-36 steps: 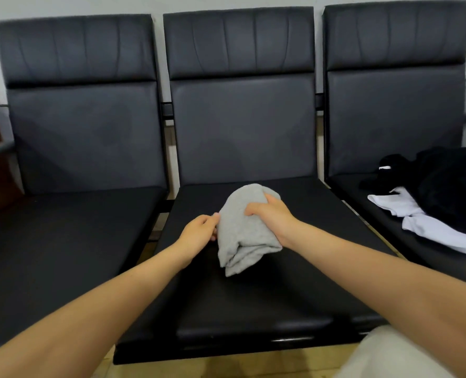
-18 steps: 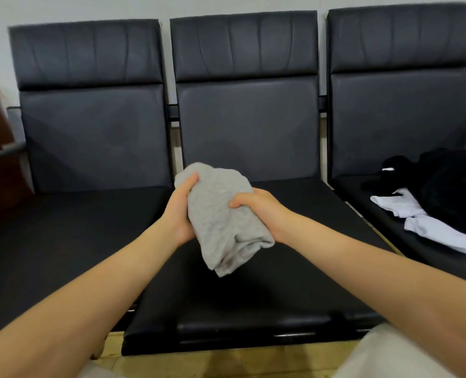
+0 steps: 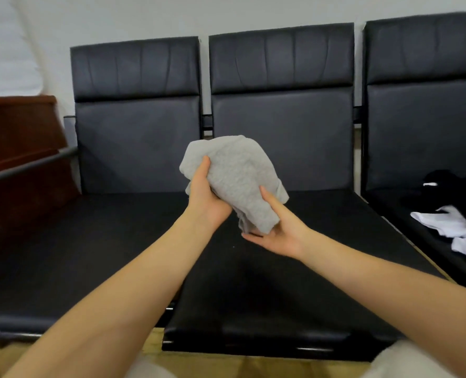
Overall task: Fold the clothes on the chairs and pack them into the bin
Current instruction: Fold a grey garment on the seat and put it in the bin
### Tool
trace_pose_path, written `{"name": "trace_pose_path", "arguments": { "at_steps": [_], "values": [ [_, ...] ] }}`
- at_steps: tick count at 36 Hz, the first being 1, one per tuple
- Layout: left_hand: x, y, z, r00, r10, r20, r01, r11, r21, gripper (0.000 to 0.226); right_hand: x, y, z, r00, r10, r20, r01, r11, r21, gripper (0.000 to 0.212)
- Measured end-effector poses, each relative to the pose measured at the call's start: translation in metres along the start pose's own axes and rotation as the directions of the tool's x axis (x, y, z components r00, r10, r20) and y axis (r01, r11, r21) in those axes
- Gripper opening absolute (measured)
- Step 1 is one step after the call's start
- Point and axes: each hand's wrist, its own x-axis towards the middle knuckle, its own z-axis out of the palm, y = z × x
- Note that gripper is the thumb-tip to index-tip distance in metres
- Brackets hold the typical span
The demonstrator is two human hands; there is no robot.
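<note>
No writing is showing; the left hand point(image 3: 206, 199) is gripping a folded grey knit garment point(image 3: 234, 178), the right hand point(image 3: 277, 231) cradling it beneath, fingers relaxed

Bare forearms, pale trousers point(image 3: 406, 362)

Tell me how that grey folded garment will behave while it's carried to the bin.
Probably floppy: the grey garment sags and bulges between the left hand and right hand, and a loose end hangs down. Likely light, since it is held clear of the seat with an easy grip. The fold may slip open unless supported from below.
</note>
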Motion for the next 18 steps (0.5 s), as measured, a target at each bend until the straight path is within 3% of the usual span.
{"name": "trace_pose_path", "arguments": {
  "at_steps": [3,5,11,15,18],
  "values": [
    [-0.005,0.011,0.0,0.997,0.076,-0.009,-0.076,0.997,0.008,0.037,0.003,-0.005,0.019,0.995,-0.059,0.082,0.047,0.988,0.145,0.047],
    [-0.01,0.021,-0.01,0.991,0.135,-0.02,-0.134,0.989,0.054,0.031,0.005,-0.003,0.03,0.996,-0.086,0.034,0.081,0.987,0.141,0.035],
    [-0.027,0.056,-0.067,0.964,0.219,-0.15,-0.166,0.938,0.304,0.035,0.018,0.021,0.054,0.968,-0.165,-0.188,0.11,0.956,-0.272,0.035],
    [-0.041,0.093,-0.102,0.946,0.195,-0.26,-0.093,0.93,0.357,0.04,0.028,0.034,0.073,0.967,-0.175,-0.186,0.093,0.92,-0.381,0.038],
    [-0.058,0.126,-0.112,0.948,0.212,-0.239,-0.131,0.939,0.317,0.048,0.039,0.043,0.096,0.978,-0.166,-0.125,0.101,0.905,-0.412,0.033]
  ]
}}
